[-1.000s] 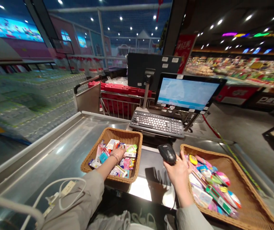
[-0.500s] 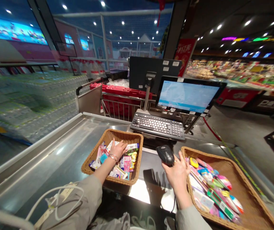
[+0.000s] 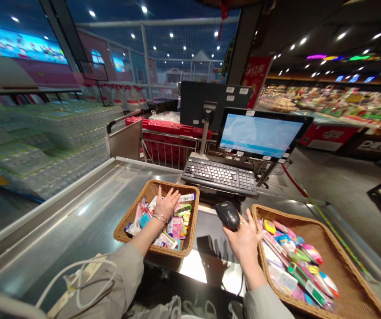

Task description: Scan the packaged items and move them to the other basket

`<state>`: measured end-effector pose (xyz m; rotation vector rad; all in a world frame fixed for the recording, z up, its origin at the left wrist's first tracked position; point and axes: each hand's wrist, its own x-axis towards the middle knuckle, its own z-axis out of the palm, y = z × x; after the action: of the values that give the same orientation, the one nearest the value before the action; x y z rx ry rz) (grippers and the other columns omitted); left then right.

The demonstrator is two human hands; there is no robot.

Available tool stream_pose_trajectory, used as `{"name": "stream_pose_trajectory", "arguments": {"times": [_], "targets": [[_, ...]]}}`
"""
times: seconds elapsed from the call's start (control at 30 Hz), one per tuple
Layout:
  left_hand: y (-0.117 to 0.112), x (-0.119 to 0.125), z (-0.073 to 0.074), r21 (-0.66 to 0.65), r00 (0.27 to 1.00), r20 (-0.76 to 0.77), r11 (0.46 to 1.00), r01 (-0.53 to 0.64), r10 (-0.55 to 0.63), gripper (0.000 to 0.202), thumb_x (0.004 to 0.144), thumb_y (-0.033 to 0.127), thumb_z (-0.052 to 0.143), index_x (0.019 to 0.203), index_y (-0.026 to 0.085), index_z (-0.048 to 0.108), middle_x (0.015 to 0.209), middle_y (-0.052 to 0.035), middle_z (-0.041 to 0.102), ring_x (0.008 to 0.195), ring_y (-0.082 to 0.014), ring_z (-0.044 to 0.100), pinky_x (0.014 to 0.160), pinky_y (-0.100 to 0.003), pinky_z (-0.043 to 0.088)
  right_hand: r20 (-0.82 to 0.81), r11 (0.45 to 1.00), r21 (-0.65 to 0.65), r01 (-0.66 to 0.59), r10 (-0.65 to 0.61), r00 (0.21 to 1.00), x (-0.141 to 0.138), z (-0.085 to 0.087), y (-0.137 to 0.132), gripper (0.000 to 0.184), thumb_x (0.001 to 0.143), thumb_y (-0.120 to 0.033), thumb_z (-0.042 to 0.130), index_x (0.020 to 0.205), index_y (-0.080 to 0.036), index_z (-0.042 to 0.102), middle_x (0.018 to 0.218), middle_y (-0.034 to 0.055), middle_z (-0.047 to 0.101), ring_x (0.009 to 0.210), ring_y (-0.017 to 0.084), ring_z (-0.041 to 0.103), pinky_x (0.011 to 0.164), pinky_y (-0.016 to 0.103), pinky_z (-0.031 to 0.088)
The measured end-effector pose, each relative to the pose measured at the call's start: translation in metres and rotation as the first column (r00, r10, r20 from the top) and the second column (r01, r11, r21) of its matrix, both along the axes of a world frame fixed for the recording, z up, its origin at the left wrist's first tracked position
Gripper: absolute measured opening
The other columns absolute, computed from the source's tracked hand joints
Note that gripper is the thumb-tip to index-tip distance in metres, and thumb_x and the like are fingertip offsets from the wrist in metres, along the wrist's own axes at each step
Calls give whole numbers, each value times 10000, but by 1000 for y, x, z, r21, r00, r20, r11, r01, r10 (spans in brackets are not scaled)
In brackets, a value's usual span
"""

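Observation:
My left hand point(image 3: 166, 204) hovers flat, fingers spread, over the small packets point(image 3: 177, 221) in the left wicker basket point(image 3: 123, 227); it holds nothing I can see. My right hand point(image 3: 243, 239) grips a black barcode scanner point(image 3: 227, 214) over the steel counter between the two baskets. The right wicker basket point(image 3: 339, 261), wider, holds several colourful packets point(image 3: 293, 261) just right of my right hand.
Behind the baskets sit a keyboard point(image 3: 220, 175) and a lit till screen point(image 3: 260, 134) with a second monitor point(image 3: 210, 99) behind. A red shopping cart point(image 3: 166, 137) stands past the counter. A white cable point(image 3: 77, 277) lies on the steel counter point(image 3: 77, 208) near my left sleeve.
My left hand has lifted out of the packets and opened flat, reaching farther back in the left basket. The right hand with the scanner shifted slightly left and down.

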<state>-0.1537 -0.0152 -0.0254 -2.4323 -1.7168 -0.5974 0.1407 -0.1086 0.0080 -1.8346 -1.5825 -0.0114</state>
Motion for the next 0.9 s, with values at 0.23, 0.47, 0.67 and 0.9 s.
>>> {"name": "stream_pose_trajectory", "arguments": {"times": [0.23, 0.47, 0.67, 0.9], "targets": [[0, 5, 17, 64, 1000, -2, 998, 4, -4, 328, 1008, 310, 412, 1232, 268, 648, 1408, -75, 569, 1394, -308, 429, 1171, -693, -86, -11, 1000, -16, -18, 17, 1000, -4, 8, -2, 333, 713, -379, 570, 971, -230, 721, 1223, 78, 682, 1385, 299, 361, 1112, 545, 136], [4, 20, 19, 263, 998, 8, 963, 58, -62, 273, 977, 286, 495, 1187, 265, 668, 1352, -85, 622, 1364, -321, 469, 1157, -732, -15, 42, 998, 10, -54, 54, 998, -7, 10, -4, 296, 736, -344, 577, 977, -247, 718, 1216, 58, 686, 1380, 304, 362, 1098, 556, 157], [7, 49, 22, 518, 989, -27, 844, 140, -148, 221, 949, 285, 561, 1129, 241, 681, 1275, -79, 679, 1306, -306, 538, 1172, -719, 35, 78, 999, 6, -47, 46, 996, -11, 9, -6, 276, 749, -328, 573, 968, -246, 720, 1227, 60, 681, 1384, 305, 354, 1092, 560, 151], [6, 70, 33, 519, 979, -35, 834, 188, -199, 227, 955, 293, 550, 1137, 237, 673, 1270, -87, 682, 1315, -307, 528, 1179, -707, 40, 77, 1000, 14, -23, 22, 997, -9, 7, -10, 295, 762, -356, 571, 985, -241, 724, 1233, 74, 678, 1386, 305, 353, 1087, 561, 155]]}}
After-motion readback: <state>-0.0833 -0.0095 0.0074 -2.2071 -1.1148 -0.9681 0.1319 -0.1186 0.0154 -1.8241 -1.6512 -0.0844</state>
